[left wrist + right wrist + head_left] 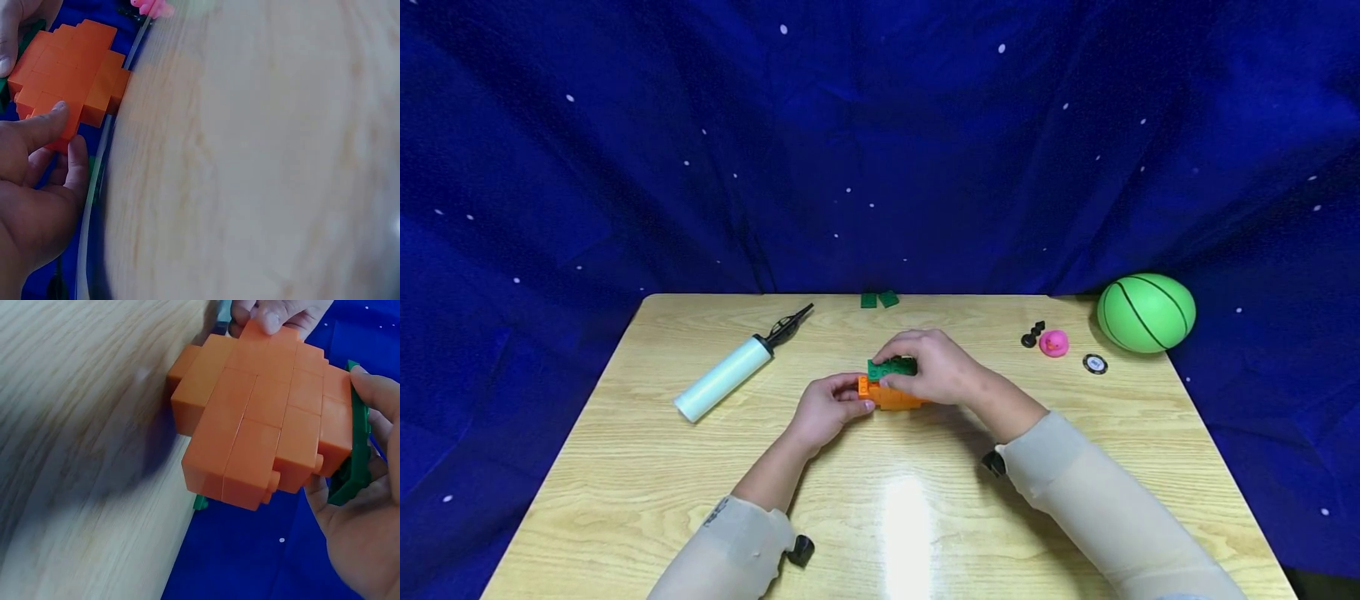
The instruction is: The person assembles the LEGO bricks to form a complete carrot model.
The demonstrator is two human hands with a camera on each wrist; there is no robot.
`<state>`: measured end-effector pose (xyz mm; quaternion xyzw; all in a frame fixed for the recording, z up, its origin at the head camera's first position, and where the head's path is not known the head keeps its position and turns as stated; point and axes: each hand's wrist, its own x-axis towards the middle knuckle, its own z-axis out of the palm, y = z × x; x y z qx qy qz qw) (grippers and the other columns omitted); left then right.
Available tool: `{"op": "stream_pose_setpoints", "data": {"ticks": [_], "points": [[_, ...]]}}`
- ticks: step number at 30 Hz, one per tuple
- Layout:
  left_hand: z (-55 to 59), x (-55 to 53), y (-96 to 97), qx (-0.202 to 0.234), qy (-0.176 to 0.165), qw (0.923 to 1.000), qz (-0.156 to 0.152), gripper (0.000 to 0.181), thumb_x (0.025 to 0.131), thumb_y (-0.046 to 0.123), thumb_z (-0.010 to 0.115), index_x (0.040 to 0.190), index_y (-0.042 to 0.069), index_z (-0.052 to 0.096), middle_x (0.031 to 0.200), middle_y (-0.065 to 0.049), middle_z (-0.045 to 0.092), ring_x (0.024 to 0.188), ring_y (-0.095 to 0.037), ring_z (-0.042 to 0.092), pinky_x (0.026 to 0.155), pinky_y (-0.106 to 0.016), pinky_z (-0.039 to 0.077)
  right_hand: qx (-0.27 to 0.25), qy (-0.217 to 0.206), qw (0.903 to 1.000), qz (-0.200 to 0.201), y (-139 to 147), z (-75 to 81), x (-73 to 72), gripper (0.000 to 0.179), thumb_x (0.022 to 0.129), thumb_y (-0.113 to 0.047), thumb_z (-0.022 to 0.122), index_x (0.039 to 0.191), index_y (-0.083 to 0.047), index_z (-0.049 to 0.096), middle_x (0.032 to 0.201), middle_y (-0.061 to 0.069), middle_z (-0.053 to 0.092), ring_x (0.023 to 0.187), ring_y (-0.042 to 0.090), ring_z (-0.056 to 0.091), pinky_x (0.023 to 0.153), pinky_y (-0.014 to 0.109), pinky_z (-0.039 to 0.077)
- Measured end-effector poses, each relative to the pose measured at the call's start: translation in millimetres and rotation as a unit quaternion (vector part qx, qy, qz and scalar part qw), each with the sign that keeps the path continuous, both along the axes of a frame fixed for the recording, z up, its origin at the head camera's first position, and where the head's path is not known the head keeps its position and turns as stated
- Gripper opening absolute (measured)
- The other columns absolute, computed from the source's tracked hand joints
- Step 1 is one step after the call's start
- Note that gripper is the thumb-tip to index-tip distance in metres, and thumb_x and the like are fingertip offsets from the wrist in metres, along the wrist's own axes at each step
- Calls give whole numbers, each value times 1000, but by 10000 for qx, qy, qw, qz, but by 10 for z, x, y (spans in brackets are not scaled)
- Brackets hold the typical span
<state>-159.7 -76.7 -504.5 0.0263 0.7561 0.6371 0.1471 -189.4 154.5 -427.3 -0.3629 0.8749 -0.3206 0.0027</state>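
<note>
An orange toy-brick build (897, 399) with stepped sides stands between the two hands at the middle of the table. My left hand (826, 412) pinches its left end, thumb on the near face, as the left wrist view also shows. From above, my right hand (940, 368) grips a green brick plate (358, 447) between thumb and fingers. This plate lies along the top of the orange build, its studs showing in the head view. In the right wrist view the build's broad flat side (262, 412) faces the camera, with the green plate against one edge.
Two small green pieces (868, 300) lie at the table's back edge. To the left is a white hand pump (724, 379) with a black nozzle end. On the right sit a small black object (1033, 335), a pink rubber duck (1054, 342), a poker chip (1095, 363) and a green ball (1146, 313).
</note>
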Motion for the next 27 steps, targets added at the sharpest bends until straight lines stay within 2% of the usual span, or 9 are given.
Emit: {"op": "stream_pose_setpoints", "data": {"ticks": [10, 17, 23, 27], "points": [[2, -13, -9, -119, -15, 9999, -24, 46, 85, 4, 84, 130, 5, 71, 105, -7, 73, 91, -17, 65, 78, -25, 57, -56, -31, 9999, 126, 46, -20, -15, 32, 92, -28, 82, 121, -20, 75, 124, -5, 70, 117, 16, 63, 99, 39, 53], [4, -14, -9, -83, -27, 10000, -6, 47, 85, 2, 83, 130, 4, 70, 107, -7, 73, 93, -17, 66, 79, -25, 58, -457, -172, 9986, 219, 143, 0, -66, 39, 89, -27, 84, 124, -13, 74, 119, 1, 72, 109, 21, 66, 93, 46, 55], [4, -23, -10, -100, -19, 9999, 0, 46, 86, 2, 83, 129, 3, 70, 104, -7, 74, 92, -16, 67, 78, -25, 58, -712, -295, 9969, 134, 247, -2, -154, 32, 94, -25, 79, 123, -11, 74, 117, 1, 73, 105, 19, 65, 92, 52, 55], [-8, -21, -10, -121, -13, 9999, -21, 46, 86, 2, 83, 130, 3, 70, 105, -7, 74, 92, -16, 67, 79, -25, 58, -876, -393, 9954, 61, 287, -35, -210, 26, 98, -23, 74, 122, -12, 74, 115, 2, 74, 104, 20, 66, 92, 49, 55]]}}
